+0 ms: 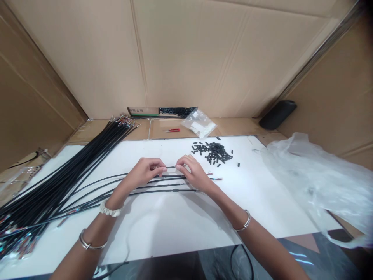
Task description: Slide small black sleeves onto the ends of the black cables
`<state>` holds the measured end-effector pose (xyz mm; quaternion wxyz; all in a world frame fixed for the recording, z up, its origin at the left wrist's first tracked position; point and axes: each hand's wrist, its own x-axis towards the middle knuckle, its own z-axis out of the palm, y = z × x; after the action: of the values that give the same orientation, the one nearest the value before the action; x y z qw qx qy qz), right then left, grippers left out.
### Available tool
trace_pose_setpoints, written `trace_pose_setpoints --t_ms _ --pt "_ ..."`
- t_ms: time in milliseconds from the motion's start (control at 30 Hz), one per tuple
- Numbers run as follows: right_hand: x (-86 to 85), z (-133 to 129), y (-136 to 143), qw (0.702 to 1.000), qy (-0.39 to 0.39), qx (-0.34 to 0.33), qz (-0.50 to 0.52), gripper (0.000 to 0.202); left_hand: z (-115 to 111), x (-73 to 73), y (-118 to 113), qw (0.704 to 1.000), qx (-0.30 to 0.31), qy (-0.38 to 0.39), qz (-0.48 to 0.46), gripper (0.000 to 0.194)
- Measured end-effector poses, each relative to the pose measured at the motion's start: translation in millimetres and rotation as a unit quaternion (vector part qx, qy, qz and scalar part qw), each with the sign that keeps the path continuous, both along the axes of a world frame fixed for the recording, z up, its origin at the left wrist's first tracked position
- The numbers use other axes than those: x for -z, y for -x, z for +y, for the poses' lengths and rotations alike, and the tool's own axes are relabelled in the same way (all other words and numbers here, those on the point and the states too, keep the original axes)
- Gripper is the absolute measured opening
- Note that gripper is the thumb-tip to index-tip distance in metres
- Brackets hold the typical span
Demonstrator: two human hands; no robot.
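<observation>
Between my two hands a black cable [171,167] is stretched a short way above the white table. My left hand [147,170] pinches it between thumb and fingertips. Close to its right, my right hand [189,168] pinches the same cable; its end is hidden behind that hand. Several more black cables [163,189] lie side by side beneath and in front of the hands, with thin coloured wires [217,179] showing at some right ends. Beyond my right hand is a loose pile of short black tube pieces [217,152].
A thick bundle of black cables [78,159] with bared wire ends covers the left side. At the back lie red-handled snips [172,130] and a clear bag [199,123]. A large plastic bag [329,182] spreads on the right, near a black cylinder [277,114]. Cardboard walls [189,58] enclose the table.
</observation>
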<state>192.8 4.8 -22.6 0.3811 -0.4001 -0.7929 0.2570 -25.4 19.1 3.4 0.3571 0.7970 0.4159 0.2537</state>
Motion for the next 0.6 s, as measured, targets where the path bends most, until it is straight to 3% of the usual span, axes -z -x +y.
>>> trace_pose_setpoints --t_ms 300,500,600 --pt "3.1 -3 3 0.995 -0.038 0.029 -0.09 0.029 -7 3.3 -12 0.999 -0.004 -0.039 0.0 0.025" --pt "-3.9 -1 -3 0.982 -0.07 0.064 -0.162 0.033 -4 -0.2 -7 0.999 -0.015 -0.048 0.013 0.027" --pt "-4.6 -1 -3 0.982 -0.062 0.046 -0.174 0.037 -6 -1.8 -9 0.997 -0.013 -0.054 0.048 0.025"
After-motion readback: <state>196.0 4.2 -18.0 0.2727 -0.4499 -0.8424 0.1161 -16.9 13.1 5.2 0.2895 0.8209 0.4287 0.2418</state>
